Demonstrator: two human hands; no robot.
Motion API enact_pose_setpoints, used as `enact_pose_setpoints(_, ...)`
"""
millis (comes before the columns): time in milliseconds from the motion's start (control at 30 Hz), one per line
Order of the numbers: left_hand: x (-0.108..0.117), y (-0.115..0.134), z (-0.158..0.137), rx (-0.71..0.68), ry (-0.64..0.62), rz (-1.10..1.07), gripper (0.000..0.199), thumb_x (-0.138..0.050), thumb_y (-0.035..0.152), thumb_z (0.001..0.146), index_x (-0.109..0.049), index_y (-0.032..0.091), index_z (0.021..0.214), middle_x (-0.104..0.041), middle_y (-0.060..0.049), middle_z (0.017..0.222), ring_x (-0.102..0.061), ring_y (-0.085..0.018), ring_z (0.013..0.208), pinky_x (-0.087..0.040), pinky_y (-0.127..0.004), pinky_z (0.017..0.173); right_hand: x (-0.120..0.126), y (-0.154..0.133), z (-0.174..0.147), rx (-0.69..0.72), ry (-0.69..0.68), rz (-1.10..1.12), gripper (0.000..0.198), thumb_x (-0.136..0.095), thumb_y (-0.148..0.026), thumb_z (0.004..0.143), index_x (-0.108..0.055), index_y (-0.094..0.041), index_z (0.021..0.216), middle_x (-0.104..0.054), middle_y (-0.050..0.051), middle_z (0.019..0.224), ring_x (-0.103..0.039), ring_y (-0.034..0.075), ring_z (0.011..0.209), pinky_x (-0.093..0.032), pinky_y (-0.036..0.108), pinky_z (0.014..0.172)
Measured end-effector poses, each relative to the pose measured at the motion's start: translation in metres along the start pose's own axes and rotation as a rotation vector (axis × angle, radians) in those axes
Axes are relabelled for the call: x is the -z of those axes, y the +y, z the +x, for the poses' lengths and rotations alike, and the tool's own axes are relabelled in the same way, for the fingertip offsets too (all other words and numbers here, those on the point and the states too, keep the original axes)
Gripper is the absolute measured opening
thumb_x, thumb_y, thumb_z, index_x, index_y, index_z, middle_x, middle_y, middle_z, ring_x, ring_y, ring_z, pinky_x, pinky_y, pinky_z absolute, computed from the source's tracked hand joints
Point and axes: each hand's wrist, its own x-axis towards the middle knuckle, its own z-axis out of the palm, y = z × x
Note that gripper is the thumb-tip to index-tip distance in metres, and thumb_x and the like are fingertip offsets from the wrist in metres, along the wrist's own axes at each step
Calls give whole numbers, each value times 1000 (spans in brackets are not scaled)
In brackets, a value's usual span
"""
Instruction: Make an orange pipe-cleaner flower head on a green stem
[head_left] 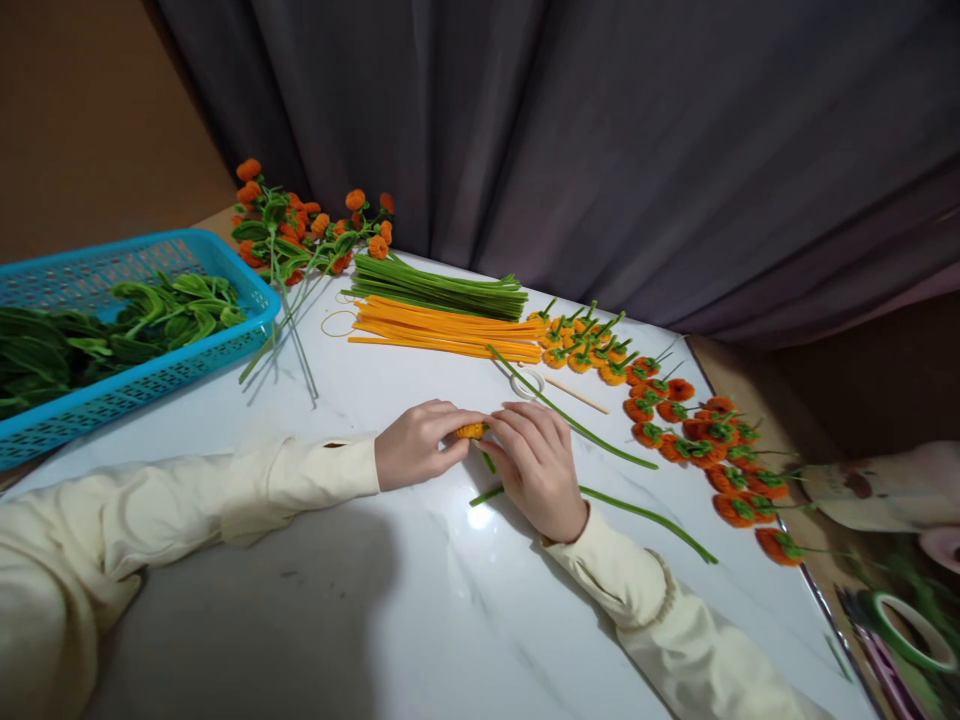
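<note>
Between my two hands sits a small yellow-orange flower head (470, 431) made of fuzzy pipe cleaner. My left hand (421, 445) pinches it from the left with thumb and fingers. From the right, my right hand (541, 468) closes on its green side, though its fingers hide most of that spot. A short green piece (489, 462) sticks out below the flower head. One green pipe cleaner (615, 448) lies past my right hand, and another (660, 515) runs under it.
Orange pipe cleaners (442, 330) and green ones (442, 287) lie bundled behind my hands. Yellow flower heads (581, 358), orange flower heads (705, 445), a white ring (527, 383) and a thin stick (577, 396) are rightward. A blue basket (150, 385) holds leaves; stemmed orange flowers (300, 225) stand beyond.
</note>
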Motion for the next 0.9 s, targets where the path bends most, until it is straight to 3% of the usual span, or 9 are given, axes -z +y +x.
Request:
enact_pose_setpoints(200, 1, 2, 0, -40, -2, -17, 30, -47, 12, 79, -60, 14, 106, -68, -7, 89, -62, -15, 77, -50, -26, 74, -2, 0, -7, 52, 12, -41, 17, -53, -8, 81, -56, -16, 96, -66, 5, 84, -57, 19, 89, -38, 35, 78)
enact_pose_setpoints(400, 0, 2, 0, -42, -14, -25, 32, -46, 12, 80, -60, 16, 109, -67, -6, 83, -61, -14, 75, -51, -25, 73, -2, -2, -6, 68, 47, -38, 9, -53, -9, 81, -55, -17, 81, -64, 4, 76, -56, 17, 79, -38, 31, 65)
enact_pose_setpoints(567, 4, 6, 0, 10, -22, -119, 33, -48, 12, 79, -61, 17, 108, -68, -7, 87, -61, -14, 76, -51, -26, 74, -1, -3, -6, 66, -13, -17, 13, -49, -10, 83, -55, -17, 74, -61, 5, 72, -53, 14, 64, -37, 28, 55)
enact_pose_setpoints(700, 10, 6, 6, 263, -184, -507, 33, -51, 20, 80, -61, 15, 110, -67, -8, 100, -62, -13, 69, -52, -23, 62, 3, 2, -4, 127, -35, 29, 15, -45, -9, 84, -58, -17, 82, -64, 7, 77, -56, 14, 68, -42, 27, 58)
enact_pose_setpoints(800, 12, 4, 12, 522, -375, -869, 38, -53, 32, 82, -59, 14, 115, -69, -8, 89, -59, -9, 48, -48, -21, 43, 5, 6, -4, 174, -28, 110, 20, -42, -5, 83, -57, -16, 92, -66, 9, 85, -59, 16, 75, -45, 28, 63)
enact_pose_setpoints(900, 10, 2, 16, 662, -408, -1007, 39, -61, 39, 77, -66, 11, 104, -70, -8, 82, -63, -12, 51, -54, -23, 49, 4, 8, -6, 130, -29, 197, 26, -41, -4, 82, -56, -16, 98, -66, 9, 89, -60, 16, 79, -47, 29, 64)
